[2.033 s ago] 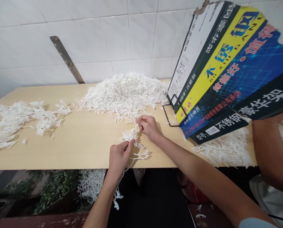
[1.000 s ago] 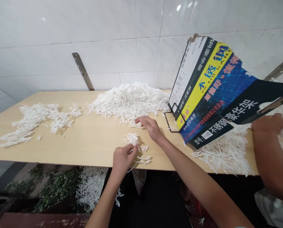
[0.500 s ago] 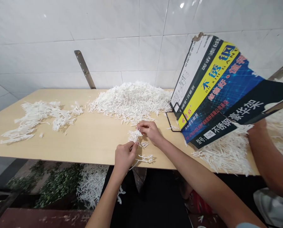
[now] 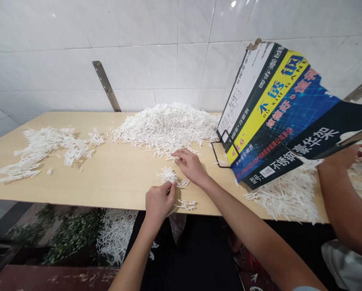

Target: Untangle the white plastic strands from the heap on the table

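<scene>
My left hand is closed in a pinch on a small bunch of thin white branched plastic pieces, low over the board near its front edge. My right hand is at the front fringe of a large heap of loose white pieces. Its thumb and forefinger are slightly apart, with nothing clearly visible between them. Just right of my left hand, a branched white sprig lies by the board's edge.
A flatter pile of white strands lies at left. A printed cardboard piece leans in a black wire stand at right. Beyond it are another person's arm and more strands. Tangled white pieces lie below the board.
My right hand has come off the bunch and moved slightly up to the heap's edge, its fingers parting. My left hand keeps its pinch. The other person's hand has shifted.
</scene>
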The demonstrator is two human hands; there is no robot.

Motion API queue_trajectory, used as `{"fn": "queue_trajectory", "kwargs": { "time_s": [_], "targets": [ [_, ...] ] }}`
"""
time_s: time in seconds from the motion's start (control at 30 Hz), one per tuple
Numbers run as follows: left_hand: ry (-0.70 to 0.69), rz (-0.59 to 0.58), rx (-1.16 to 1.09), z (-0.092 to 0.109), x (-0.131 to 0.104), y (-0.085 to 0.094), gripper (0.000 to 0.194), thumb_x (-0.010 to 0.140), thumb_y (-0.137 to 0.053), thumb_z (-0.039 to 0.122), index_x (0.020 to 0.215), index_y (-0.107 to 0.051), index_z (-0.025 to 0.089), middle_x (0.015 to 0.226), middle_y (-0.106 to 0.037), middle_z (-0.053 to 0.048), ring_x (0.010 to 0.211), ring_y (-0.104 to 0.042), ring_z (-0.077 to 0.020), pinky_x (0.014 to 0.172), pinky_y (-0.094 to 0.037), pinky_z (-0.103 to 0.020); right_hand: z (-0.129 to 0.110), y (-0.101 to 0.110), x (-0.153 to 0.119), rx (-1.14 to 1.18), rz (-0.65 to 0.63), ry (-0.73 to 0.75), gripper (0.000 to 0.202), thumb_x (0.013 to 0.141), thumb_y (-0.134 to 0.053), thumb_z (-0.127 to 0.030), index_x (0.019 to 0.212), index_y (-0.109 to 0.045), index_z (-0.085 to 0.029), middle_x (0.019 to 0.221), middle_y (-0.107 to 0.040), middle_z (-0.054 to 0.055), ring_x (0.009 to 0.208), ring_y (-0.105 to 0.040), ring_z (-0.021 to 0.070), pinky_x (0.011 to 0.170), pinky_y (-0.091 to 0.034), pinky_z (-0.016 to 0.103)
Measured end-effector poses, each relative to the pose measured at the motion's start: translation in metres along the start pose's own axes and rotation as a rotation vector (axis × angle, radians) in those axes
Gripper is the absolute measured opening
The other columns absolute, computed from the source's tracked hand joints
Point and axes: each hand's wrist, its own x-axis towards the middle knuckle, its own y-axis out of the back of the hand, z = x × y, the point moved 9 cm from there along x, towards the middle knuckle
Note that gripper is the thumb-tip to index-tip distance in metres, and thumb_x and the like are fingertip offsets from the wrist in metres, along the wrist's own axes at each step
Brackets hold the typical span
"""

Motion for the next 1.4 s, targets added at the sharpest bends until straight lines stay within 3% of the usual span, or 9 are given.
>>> {"fn": "queue_trajectory", "kwargs": {
  "time_s": [0.1, 0.23, 0.33, 0.47, 0.67, 0.73, 0.9, 1.17, 1.4],
  "targets": [
    [0.041, 0.012, -0.068, -0.004, 0.002, 0.002, 0.046, 0.098, -0.051, 0.044, 0.060, -0.061, 0.021, 0.051, -0.057, -0.002, 0.049, -0.045, -0.0146, 0.058, -0.022, -0.029, -0.026, 0.009, -0.007, -0.033, -0.018, 0.171, 0.025, 0.100, -0.056, -0.032, 0.108, -0.079, -0.025, 0.118, -0.071, 0.010, 0.109, -0.065, 0.0242, 0.092, -0.051, 0.038],
    [0.100, 0.021, -0.039, -0.007, 0.004, 0.003, 0.042, 0.099, -0.048, 0.042, 0.072, -0.071, 0.020, 0.058, -0.066, -0.005, 0.052, -0.052, -0.0159, 0.058, -0.024, -0.028, -0.052, -0.002, -0.019, -0.042, -0.227, 0.323, 0.026, 0.098, -0.062, -0.035, 0.118, -0.076, -0.023, 0.102, -0.075, 0.009, 0.091, -0.068, 0.0221, 0.083, -0.052, 0.035],
    [0.119, 0.024, 0.137, -0.005, 0.003, 0.001, 0.036, 0.100, -0.047, 0.036, 0.091, -0.078, 0.022, 0.066, -0.073, -0.008, 0.056, -0.060, -0.0191, 0.058, -0.022, -0.029, -0.050, -0.013, -0.021, -0.098, -0.326, 0.312, 0.028, 0.096, -0.067, -0.032, 0.120, -0.074, -0.021, 0.106, -0.075, 0.009, 0.089, -0.068, 0.0208, 0.079, -0.050, 0.033],
    [0.088, -0.004, 0.310, -0.001, 0.001, -0.005, 0.036, 0.101, -0.046, 0.036, 0.086, -0.076, 0.023, 0.068, -0.074, -0.008, 0.059, -0.064, -0.0207, 0.057, -0.018, -0.030, -0.034, -0.022, -0.018, -0.086, -0.383, 0.212, 0.021, 0.094, -0.064, -0.019, 0.113, -0.074, -0.020, 0.098, -0.076, 0.005, 0.082, -0.068, 0.0163, 0.077, -0.049, 0.029],
    [0.071, 0.002, 0.367, 0.000, 0.002, -0.005, 0.037, 0.102, -0.047, 0.036, 0.079, -0.072, 0.022, 0.066, -0.073, -0.008, 0.059, -0.063, -0.0201, 0.056, -0.017, -0.030, -0.011, -0.025, -0.016, -0.017, -0.320, 0.018, 0.012, 0.083, -0.067, -0.015, 0.093, -0.071, -0.020, 0.079, -0.070, 0.000, 0.072, -0.063, 0.0134, 0.070, -0.047, 0.025],
    [0.078, 0.016, 0.341, 0.000, 0.001, -0.003, 0.038, 0.102, -0.047, 0.036, 0.078, -0.072, 0.021, 0.066, -0.073, -0.008, 0.058, -0.062, -0.0191, 0.056, -0.018, -0.030, -0.006, -0.025, -0.014, 0.094, -0.293, -0.052, 0.005, 0.086, -0.066, -0.020, 0.090, -0.070, -0.020, 0.077, -0.070, 0.000, 0.072, -0.064, 0.0133, 0.069, -0.049, 0.025],
    [0.062, 0.068, 0.232, -0.001, 0.000, 0.000, 0.039, 0.101, -0.049, 0.036, 0.071, -0.068, 0.020, 0.059, -0.067, -0.006, 0.051, -0.054, -0.0149, 0.056, -0.020, -0.028, 0.012, -0.029, -0.015, 0.359, -0.250, -0.286, 0.019, 0.090, -0.064, -0.038, 0.085, -0.066, -0.019, 0.064, -0.064, -0.002, 0.053, -0.059, 0.0126, 0.048, -0.047, 0.023],
    [0.055, 0.166, -0.082, -0.004, -0.001, 0.010, 0.044, 0.099, -0.052, 0.036, 0.059, -0.055, 0.018, 0.047, -0.040, 0.004, 0.045, -0.032, -0.0087, 0.054, -0.023, -0.025, 0.029, -0.018, -0.015, 0.484, -0.039, -0.401, 0.025, 0.086, -0.068, -0.043, 0.081, -0.064, -0.019, 0.060, -0.063, -0.002, 0.041, -0.052, 0.0108, 0.037, -0.041, 0.022],
    [0.039, 0.208, -0.215, -0.003, -0.003, 0.015, 0.046, 0.097, -0.053, 0.038, 0.055, -0.049, 0.018, 0.047, -0.032, 0.006, 0.044, -0.028, -0.0071, 0.051, -0.023, -0.024, 0.040, -0.019, -0.014, 0.575, 0.045, -0.406, 0.028, 0.081, -0.073, -0.044, 0.077, -0.065, -0.018, 0.056, -0.058, -0.003, 0.040, -0.044, 0.0078, 0.038, -0.033, 0.021]
  ]
}}
